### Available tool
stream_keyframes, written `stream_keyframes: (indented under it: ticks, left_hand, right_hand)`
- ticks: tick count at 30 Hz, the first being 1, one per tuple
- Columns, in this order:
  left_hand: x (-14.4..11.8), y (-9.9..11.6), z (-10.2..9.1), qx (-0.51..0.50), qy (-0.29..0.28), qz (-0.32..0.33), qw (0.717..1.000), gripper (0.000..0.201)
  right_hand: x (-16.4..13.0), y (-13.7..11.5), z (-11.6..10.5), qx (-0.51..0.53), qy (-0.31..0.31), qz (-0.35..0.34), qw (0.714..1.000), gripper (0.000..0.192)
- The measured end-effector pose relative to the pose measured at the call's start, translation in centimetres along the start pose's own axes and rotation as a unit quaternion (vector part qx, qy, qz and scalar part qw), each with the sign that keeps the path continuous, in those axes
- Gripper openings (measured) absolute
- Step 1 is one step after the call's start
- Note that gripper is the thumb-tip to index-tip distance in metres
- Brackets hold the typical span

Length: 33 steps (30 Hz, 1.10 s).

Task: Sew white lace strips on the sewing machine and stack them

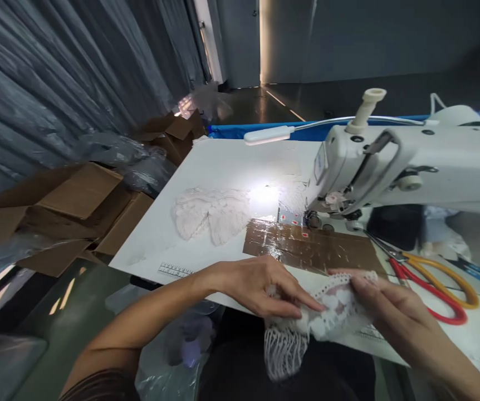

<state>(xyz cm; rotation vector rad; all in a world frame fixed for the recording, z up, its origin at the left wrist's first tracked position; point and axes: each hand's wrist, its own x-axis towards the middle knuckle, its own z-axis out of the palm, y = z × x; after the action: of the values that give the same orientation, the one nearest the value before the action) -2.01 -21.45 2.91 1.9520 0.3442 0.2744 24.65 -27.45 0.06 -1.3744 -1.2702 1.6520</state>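
This is a sewing workshop: a sewing machine (452, 167) fills the right of the frame, its lamp (269, 135) lighting the white table (231, 161) at centre. Scissors (398, 257) lie at lower right, measuring marks (175, 270) line the near edge, lace (327, 322) shows at lower centre, and open cartons (81, 192) stand at left.

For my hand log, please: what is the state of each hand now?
Left hand: closed, holding the white lace.
Right hand: closed, pinching the same lace near its edge.
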Motion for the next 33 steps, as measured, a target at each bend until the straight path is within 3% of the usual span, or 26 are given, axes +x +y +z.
stream_keyframes:
  ticks: [2,4,7,10,12,14,15,20,25,30,33]
  left_hand:
    - [0.0,-0.5,-0.9,0.008,0.019,-0.012,1.000,0.032]
    - [0.1,-1.2,-2.2,0.042,0.041,-0.029,0.998,0.029]
    - [0.4,-2.5,-4.2,0.154,0.078,-0.063,0.983,0.030]
    - [0.3,-3.9,-5.4,0.320,0.125,-0.101,0.934,0.032]
    - [0.2,-4.9,-5.5,0.418,0.181,-0.103,0.884,0.031]
    - [0.3,-5.7,-5.1,0.465,0.225,-0.078,0.853,0.029]
    - [0.5,-6.0,-4.8,0.469,0.231,-0.056,0.851,0.027]
    - [1.2,-6.1,-3.3,0.440,0.131,0.049,0.887,0.028]
    - [1.1,-5.3,-3.0,0.435,0.107,0.037,0.893,0.031]
    - [1.1,-5.2,-2.4,0.375,0.188,0.022,0.908,0.028]
    - [1.3,-4.3,-1.6,0.245,0.247,-0.025,0.937,0.034]
  right_hand:
    - [1.1,0.0,-0.6,-0.012,0.057,-0.013,0.998,0.051]
    - [2.6,-0.2,-1.2,-0.106,0.109,-0.063,0.986,0.049]
    - [4.7,-0.7,-1.9,-0.298,0.169,-0.116,0.932,0.053]
    - [6.3,-0.8,-2.2,-0.415,0.241,-0.124,0.869,0.052]
    - [6.9,-0.5,-2.2,-0.433,0.258,-0.124,0.855,0.050]
    - [7.2,-0.1,-2.2,-0.430,0.260,-0.119,0.857,0.048]
    - [7.2,0.1,-2.2,-0.427,0.261,-0.117,0.858,0.048]
    - [6.9,-0.1,-2.4,-0.418,0.246,-0.109,0.868,0.045]
    - [6.1,-1.0,-3.1,-0.401,0.193,-0.112,0.888,0.035]
    - [5.8,-1.1,-3.0,-0.276,0.159,-0.085,0.944,0.033]
    - [5.9,-1.7,-1.1,-0.135,0.128,-0.069,0.980,0.043]
